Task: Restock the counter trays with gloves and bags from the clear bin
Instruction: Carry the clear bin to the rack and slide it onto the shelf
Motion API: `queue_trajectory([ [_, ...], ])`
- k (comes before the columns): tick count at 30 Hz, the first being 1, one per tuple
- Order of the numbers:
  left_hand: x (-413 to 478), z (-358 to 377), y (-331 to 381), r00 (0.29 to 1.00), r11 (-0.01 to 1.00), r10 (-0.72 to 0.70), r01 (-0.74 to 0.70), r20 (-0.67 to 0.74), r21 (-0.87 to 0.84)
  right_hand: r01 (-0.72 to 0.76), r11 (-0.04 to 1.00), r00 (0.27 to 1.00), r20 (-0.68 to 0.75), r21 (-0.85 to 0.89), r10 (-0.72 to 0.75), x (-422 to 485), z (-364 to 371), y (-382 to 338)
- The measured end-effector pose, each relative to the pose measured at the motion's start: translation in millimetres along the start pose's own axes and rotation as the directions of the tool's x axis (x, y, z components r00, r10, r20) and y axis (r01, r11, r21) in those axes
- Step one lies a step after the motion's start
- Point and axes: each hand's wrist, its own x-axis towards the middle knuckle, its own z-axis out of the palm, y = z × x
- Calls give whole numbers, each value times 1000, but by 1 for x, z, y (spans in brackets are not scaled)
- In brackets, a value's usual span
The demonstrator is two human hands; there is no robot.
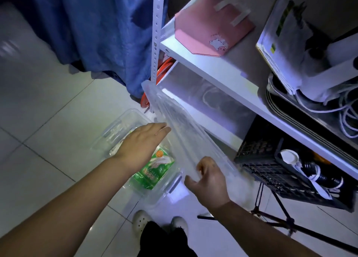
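Over clear bin (pixel 116 128), ribbed plastic lid (pixel 186 132)

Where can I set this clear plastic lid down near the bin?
Bare, for the clear plastic lid: the pale floor tiles left of the clear plastic bin, up to the blue curtain. Crowded: right of it, the black plastic crate and black tripod legs; the white shelf above carries a pink paper bag and a paper stack.

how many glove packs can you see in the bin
1: a green pack in the bin, near end, partly hidden by the left hand. More may lie under it.
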Motion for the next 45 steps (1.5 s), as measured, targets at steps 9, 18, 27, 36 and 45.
queue_trajectory([
  [9,-49,23,-14,966,955,194,-226,168,195,470,868,861,301,-158,-411,-1,20,25],
  [18,-80,85,-30,968,950,97,-159,231,267,549,822,758,505,-152,-413,-2,73,66],
  [27,-93,207,-95,948,932,188,-255,258,259,51,968,935,353,-245,40,-13,145,160],
  [36,-98,293,-144,921,907,271,-342,280,247,-695,710,715,217,112,665,-2,246,188],
  [45,-119,339,-160,952,916,232,-282,199,284,-837,456,545,394,301,740,9,314,199],
])
